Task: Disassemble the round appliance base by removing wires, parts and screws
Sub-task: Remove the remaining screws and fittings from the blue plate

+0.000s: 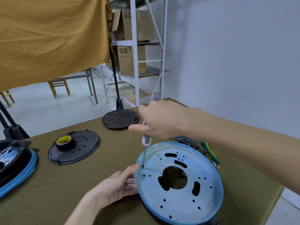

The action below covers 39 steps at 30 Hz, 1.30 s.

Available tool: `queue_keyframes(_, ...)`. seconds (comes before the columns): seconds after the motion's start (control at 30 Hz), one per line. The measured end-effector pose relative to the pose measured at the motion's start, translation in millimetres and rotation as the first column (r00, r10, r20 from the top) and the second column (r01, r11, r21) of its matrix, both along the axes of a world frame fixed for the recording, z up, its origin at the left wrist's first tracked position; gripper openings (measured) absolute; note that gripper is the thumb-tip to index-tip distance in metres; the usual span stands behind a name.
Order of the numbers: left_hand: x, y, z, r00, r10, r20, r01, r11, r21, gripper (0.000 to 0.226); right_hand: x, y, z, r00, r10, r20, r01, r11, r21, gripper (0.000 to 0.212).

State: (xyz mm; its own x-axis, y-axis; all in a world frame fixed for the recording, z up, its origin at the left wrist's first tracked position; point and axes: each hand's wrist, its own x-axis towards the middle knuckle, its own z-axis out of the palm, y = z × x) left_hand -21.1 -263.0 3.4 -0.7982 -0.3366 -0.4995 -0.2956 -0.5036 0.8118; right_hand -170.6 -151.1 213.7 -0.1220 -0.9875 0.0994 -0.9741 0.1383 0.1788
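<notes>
Left hand (118, 186): nearest the camera, at the left rim of the round appliance base (180, 182); fingers lie fairly straight against the blue edge, index tip up at the rim near the screwdriver tip. The grip is relaxed, steadying rather than clasping.
Round appliance base: a pale blue dish with a raised rim, lying hollow side up on the near right part of the olive worktop (90, 181); a large irregular opening in the middle, several slots and many small holes around it.
Screwdriver (145, 144): stands almost upright, metal shaft down, tip set in a small hole just inside the left rim of the base.
Right hand (159, 121): above the base, fingers curled round the screwdriver handle, thumb pointing left; the grip is closed on the tool.
Right of the base: green-handled pliers (210, 151), a tangle of blue wires (186, 140) with small parts, and small pale connectors (216, 165), all on the worktop.
Left edge: another blue-rimmed unit (21, 169), partly out of view.
Middle: a black round cover (81, 149) with a roll of black tape (64, 142), yellow core, resting on it.
Farther back: a second black disc (120, 119) near the far edge of the worktop.
Background: a mustard cloth (52, 36) hanging, a white metal shelf (136, 51) with cardboard boxes (134, 25).
</notes>
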Motion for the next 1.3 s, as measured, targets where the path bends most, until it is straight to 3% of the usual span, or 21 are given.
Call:
queue_keyframes(0.03,-0.2,0.5,0.4,1.000,-0.001,0.001,0.001,1.000,-0.006,0.086,-1.3,-2.6,-1.4,0.999,0.012,-0.033,-0.012,1.000,0.004,0.044)
queue_keyframes(0.07,-0.1,0.7,0.8,1.000,-0.001,0.002,0.001,1.000,-0.009,0.086,-3.5,-4.5,0.0,0.998,0.051,0.031,-0.052,0.998,0.039,0.033)
queue_keyframes(0.13,-0.1,0.7,1.6,1.000,0.002,0.003,-0.002,1.000,-0.005,0.088,-5.6,-2.7,8.9,0.945,0.097,0.312,-0.148,0.978,0.145,0.010)
queue_keyframes(0.2,0.1,0.8,2.4,1.000,0.001,0.004,-0.001,1.000,-0.007,0.089,-5.5,2.4,14.7,0.895,0.101,0.435,-0.207,0.957,0.204,0.027)
queue_keyframes(0.27,0.1,0.6,2.5,1.000,0.001,0.006,-0.001,1.000,-0.002,0.092,-2.2,4.3,6.0,0.942,0.121,0.312,-0.166,0.978,0.124,0.025)
queue_keyframes(0.33,-0.3,0.4,1.7,1.000,-0.001,0.009,0.001,1.000,0.007,0.090,-0.2,2.9,-5.8,0.996,0.080,0.025,-0.080,0.997,-0.020,0.044)
queue_keyframes(0.37,-0.3,0.3,1.2,1.000,-0.002,0.009,0.002,1.000,0.010,0.087,-0.4,1.5,-8.2,0.998,0.056,-0.010,-0.057,0.996,-0.069,0.049)
queue_keyframes(0.4,-0.1,0.1,0.9,1.000,-0.003,0.007,0.003,1.000,0.013,0.084,-1.4,0.1,-9.0,0.998,0.064,0.021,-0.062,0.996,-0.071,0.046)
queue_keyframes(0.5,0.0,0.0,0.8,1.000,0.000,0.009,-0.001,1.000,0.015,0.082,-8.2,2.6,3.8,0.946,0.131,0.297,-0.147,0.989,0.030,0.013)
queue_keyframes(0.57,-0.4,0.0,0.7,1.000,0.011,0.010,-0.011,1.000,0.016,0.086,-13.7,5.6,6.3,0.927,0.125,0.354,-0.168,0.981,0.092,0.023)
queue_keyframes(0.67,-1.0,-0.5,-0.1,1.000,0.019,0.014,-0.019,1.000,0.019,0.089,-22.5,11.0,0.7,0.954,0.088,0.286,-0.102,0.994,0.033,0.026)
queue_keyframes(0.77,-1.8,-1.0,0.0,1.000,0.013,0.025,-0.013,1.000,0.015,0.091,-43.2,24.3,1.4,0.892,0.027,0.450,0.012,0.997,-0.082,0.022)
queue_keyframes(0.83,-2.6,-1.5,-0.9,0.999,0.013,0.032,-0.013,1.000,0.006,0.091,-61.6,36.3,-1.0,0.746,0.014,0.666,0.137,0.975,-0.174,0.020)
queue_keyframes(0.9,-2.6,-1.3,-1.0,0.999,0.016,0.034,-0.016,1.000,-0.005,0.091,-80.8,50.2,-15.4,0.479,0.047,0.877,0.327,0.917,-0.228,0.022)
queue_keyframes(0.97,-2.9,-0.8,-0.9,0.999,0.020,0.038,-0.019,1.000,-0.016,0.092,-99.7,65.2,-41.4,0.132,0.085,0.988,0.445,0.885,-0.136,0.033)
queue_keyframes(1.0,-2.6,-0.2,-0.9,0.999,0.022,0.038,-0.022,1.000,-0.020,0.092,-104.8,71.9,-55.7,-0.012,0.056,0.998,0.432,0.901,-0.045,0.033)
queue_keyframes(1.03,-2.5,0.4,-0.7,0.999,0.023,0.035,-0.023,0.999,-0.023,0.092,-106.9,77.6,-70.6,-0.099,-0.004,0.995,0.399,0.916,0.043,0.030)
queue_keyframes(1.07,-2.2,0.7,0.0,0.999,0.023,0.032,-0.022,0.999,-0.025,0.091,-109.2,81.9,-85.8,-0.098,-0.072,0.993,0.389,0.915,0.105,0.027)
queue_keyframes(1.13,-1.9,1.5,1.3,0.999,0.016,0.030,-0.015,1.000,-0.027,0.088,-117.4,86.6,-114.1,0.090,-0.158,0.983,0.497,0.863,0.093,0.027)
queue_keyframes(1.2,-1.1,2.6,2.3,1.000,0.012,0.026,-0.011,1.000,-0.022,0.083,-128.6,91.5,-133.4,0.307,-0.190,0.933,0.640,0.767,-0.054,0.025)
queue_keyframes(1.3,-0.6,3.6,3.5,1.000,0.004,0.019,-0.003,1.000,-0.019,0.067,-149.5,104.5,-152.3,0.515,-0.314,0.798,0.733,0.643,-0.221,0.021)
